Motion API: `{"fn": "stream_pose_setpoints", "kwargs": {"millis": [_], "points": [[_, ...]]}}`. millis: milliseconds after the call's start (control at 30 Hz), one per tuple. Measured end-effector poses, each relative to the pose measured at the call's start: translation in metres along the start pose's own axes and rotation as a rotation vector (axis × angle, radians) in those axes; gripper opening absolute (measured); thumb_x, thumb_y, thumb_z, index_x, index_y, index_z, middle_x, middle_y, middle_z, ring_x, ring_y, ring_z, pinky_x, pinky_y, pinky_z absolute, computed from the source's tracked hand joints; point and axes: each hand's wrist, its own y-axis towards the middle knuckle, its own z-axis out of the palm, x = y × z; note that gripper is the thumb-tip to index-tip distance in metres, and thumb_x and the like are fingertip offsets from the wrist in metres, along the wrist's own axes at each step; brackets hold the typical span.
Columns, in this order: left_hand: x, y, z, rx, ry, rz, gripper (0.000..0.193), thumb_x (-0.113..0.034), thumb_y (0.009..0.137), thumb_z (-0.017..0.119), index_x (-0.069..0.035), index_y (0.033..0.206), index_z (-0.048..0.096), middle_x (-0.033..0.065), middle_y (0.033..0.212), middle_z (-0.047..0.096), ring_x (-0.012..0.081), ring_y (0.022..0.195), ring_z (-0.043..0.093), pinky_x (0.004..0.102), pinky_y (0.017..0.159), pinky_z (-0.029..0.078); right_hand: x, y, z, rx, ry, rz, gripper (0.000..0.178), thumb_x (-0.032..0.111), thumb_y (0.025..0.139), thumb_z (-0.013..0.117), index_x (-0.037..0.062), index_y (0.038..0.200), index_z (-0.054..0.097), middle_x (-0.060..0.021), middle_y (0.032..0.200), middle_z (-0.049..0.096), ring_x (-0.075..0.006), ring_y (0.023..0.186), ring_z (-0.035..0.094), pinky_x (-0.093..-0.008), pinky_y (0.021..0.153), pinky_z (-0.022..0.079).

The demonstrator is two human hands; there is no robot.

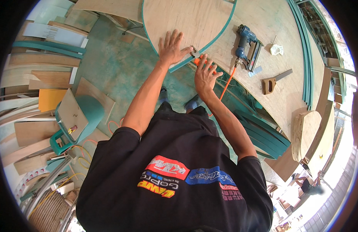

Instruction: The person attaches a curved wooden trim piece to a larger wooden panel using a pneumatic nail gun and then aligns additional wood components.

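A plywood panel with a rounded end and teal edging lies on the work table ahead of me. My left hand rests on it near the rounded end, fingers spread and thumb toward a small metal tool head. My right hand is over an orange-handled tool, apparently snips; the fingers cover most of its handles. Its metal head is at the teal edging strip, whose loose end sticks out past the panel beneath my hands.
On the table to the right are a blue nail gun with an orange hose, a wooden-handled saw and long teal strips. Below the table edge are stacked teal curved pieces. At left stand a green stool and wood offcuts.
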Motion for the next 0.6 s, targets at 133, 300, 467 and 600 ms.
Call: {"fn": "stream_pose_setpoints", "kwargs": {"millis": [133,300,467,600], "points": [[-0.001,0.000,0.007,-0.091,-0.006,0.015,0.095,-0.082,0.091,0.047,-0.020,0.163,0.033,0.0064,0.172,0.022,0.0318,0.160,0.012,0.0594,0.127,0.007,-0.005,0.001,0.012,-0.079,0.038,-0.011,0.081,0.022,0.098,0.063,0.0016,0.164,0.021,-0.0252,0.148,0.044,-0.0472,0.129,0.050,-0.0763,0.091,0.043],[-0.007,0.002,0.006,-0.120,-0.023,-0.021,0.091,-0.077,0.092,0.052,-0.019,0.161,0.037,0.0069,0.171,0.025,0.0326,0.159,0.015,0.0607,0.126,0.010,-0.012,0.008,0.010,-0.141,0.102,-0.066,0.080,0.020,0.094,0.067,0.0014,0.161,0.027,-0.0225,0.138,0.049,-0.0411,0.116,0.057,-0.0614,0.081,0.051],[-0.016,0.005,-0.004,-0.063,-0.047,-0.063,0.088,-0.073,0.092,0.057,-0.019,0.160,0.039,0.0063,0.170,0.026,0.0324,0.158,0.017,0.0614,0.125,0.012,-0.017,0.008,0.010,-0.166,0.139,-0.099,0.077,0.016,0.092,0.068,0.0001,0.158,0.031,-0.0199,0.125,0.055,-0.0348,0.101,0.063,-0.0449,0.073,0.054],[-0.012,0.003,0.000,-0.124,-0.071,-0.050,0.088,-0.073,0.092,0.058,-0.019,0.159,0.040,0.0062,0.170,0.027,0.0331,0.158,0.017,0.0617,0.125,0.012,-0.021,0.014,0.014,-0.266,0.450,-0.060,0.065,0.016,0.091,0.069,-0.0009,0.148,0.041,-0.0199,0.110,0.060,-0.0366,0.092,0.067,-0.0459,0.068,0.057]]}}
